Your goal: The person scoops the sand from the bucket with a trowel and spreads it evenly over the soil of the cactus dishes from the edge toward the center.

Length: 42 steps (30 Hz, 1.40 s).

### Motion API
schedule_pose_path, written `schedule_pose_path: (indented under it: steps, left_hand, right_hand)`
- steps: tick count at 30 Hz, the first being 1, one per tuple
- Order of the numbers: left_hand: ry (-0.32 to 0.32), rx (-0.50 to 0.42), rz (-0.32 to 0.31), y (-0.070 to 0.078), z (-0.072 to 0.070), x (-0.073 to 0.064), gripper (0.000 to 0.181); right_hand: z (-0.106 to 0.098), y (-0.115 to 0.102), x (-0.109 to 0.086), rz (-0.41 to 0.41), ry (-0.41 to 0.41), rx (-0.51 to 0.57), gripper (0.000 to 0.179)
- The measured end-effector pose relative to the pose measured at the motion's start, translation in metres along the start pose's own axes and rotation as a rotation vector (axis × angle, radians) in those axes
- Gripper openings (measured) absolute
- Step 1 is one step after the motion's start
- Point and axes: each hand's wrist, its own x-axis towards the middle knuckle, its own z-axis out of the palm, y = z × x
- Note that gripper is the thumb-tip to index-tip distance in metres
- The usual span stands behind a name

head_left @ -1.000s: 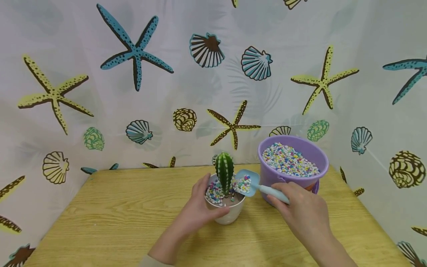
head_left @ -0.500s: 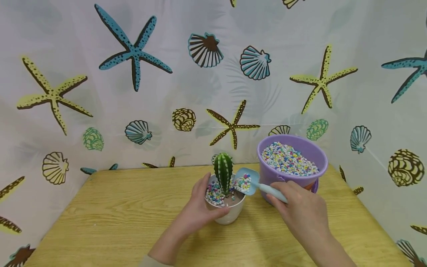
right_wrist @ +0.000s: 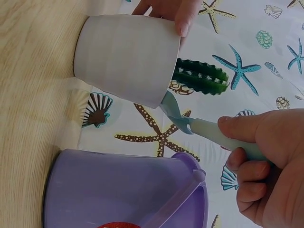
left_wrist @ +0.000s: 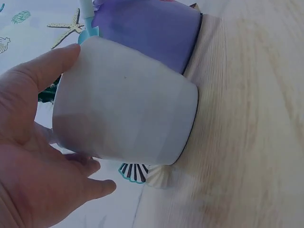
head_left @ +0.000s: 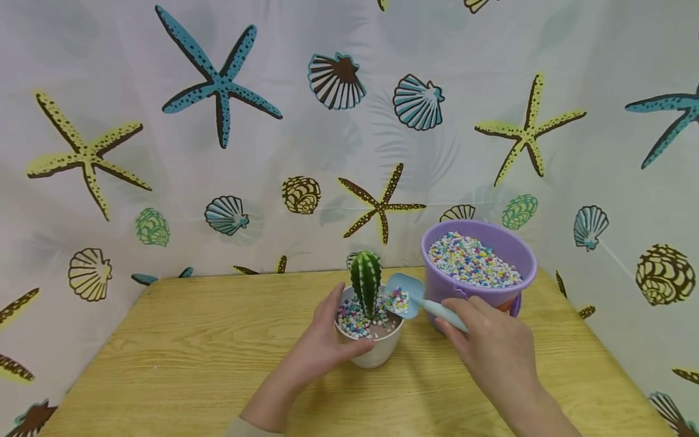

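Note:
A white pot point(head_left: 377, 354) holding a green cactus point(head_left: 365, 280) stands on the table. My left hand point(head_left: 323, 340) grips it from the left, thumb at the near rim and fingers round the far side. Colored pebbles point(head_left: 354, 321) lie over the pot's left part, with greyish soil showing at the front right. In my right hand point(head_left: 494, 343) is the handle of a light blue toy shovel point(head_left: 445, 315). The shovel's blade, tilted at the pot's right rim, carries a small heap of pebbles point(head_left: 397, 301). In the right wrist view its tip point(right_wrist: 168, 102) meets the rim.
Just right of the pot stands a purple bucket point(head_left: 437, 291), filled with the same colored pebbles point(head_left: 472, 261). The wooden table point(head_left: 218, 340) reaches back to a white curtain point(head_left: 262, 145) printed with starfish and shells, which also hangs along both sides.
The heap on the shovel has shrunk, and more pebbles lie in the pot near the cactus. The shovel has shifted slightly left. My left hand keeps its grip on the pot.

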Motion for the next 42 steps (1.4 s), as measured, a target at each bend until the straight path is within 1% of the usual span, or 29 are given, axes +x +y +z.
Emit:
schedule_pose_path:
  steps: [3,8,14,16,21,23,25,30,32,37,39,42]
  left_hand:
    - [0.008,-0.006,0.015,-0.001,0.001,0.0,0.128]
    - [0.045,0.005,-0.001,0.002,0.008,-0.001,0.128]
    - [0.008,-0.022,0.02,0.0,0.003,-0.001,0.127]
    - [0.01,-0.03,0.023,0.0,0.003,-0.001,0.126]
    - [0.049,-0.001,-0.006,0.003,0.01,-0.001,0.126]
    - [0.054,0.009,-0.013,0.004,0.012,-0.001,0.126]
    - [0.04,0.006,-0.005,0.004,0.012,-0.002,0.125]
    - [-0.012,-0.007,0.02,0.002,0.006,-0.004,0.124]
    - [-0.01,-0.005,0.02,0.002,0.006,-0.004,0.125]
    - [0.017,0.015,0.009,0.005,0.013,-0.002,0.125]
    - [0.008,0.017,0.007,0.005,0.013,-0.003,0.126]
    - [-0.02,0.015,0.014,0.005,0.009,-0.005,0.127]
  right_hand:
    - [0.0,0.0,-0.001,-0.006,0.004,-0.002,0.034]
    - [0.001,0.001,-0.002,-0.023,0.027,-0.007,0.036]
    - [0.002,0.0,-0.001,-0.037,0.039,-0.007,0.035]
    - [0.003,-0.001,-0.001,-0.044,0.042,-0.007,0.034]
    - [0.003,-0.001,-0.002,-0.05,0.046,-0.013,0.036]
    - [0.003,-0.001,-0.002,-0.052,0.048,-0.015,0.036]
    - [0.003,-0.001,-0.002,-0.056,0.049,-0.018,0.036]
    - [0.004,-0.002,-0.002,-0.065,0.046,-0.03,0.034]
    - [0.004,-0.002,-0.002,-0.066,0.043,-0.035,0.034]
    - [0.004,-0.003,-0.002,-0.074,0.053,-0.042,0.035]
    - [0.004,-0.003,-0.003,-0.078,0.058,-0.044,0.035]
    - [0.004,-0.003,-0.003,-0.084,0.066,-0.045,0.034]
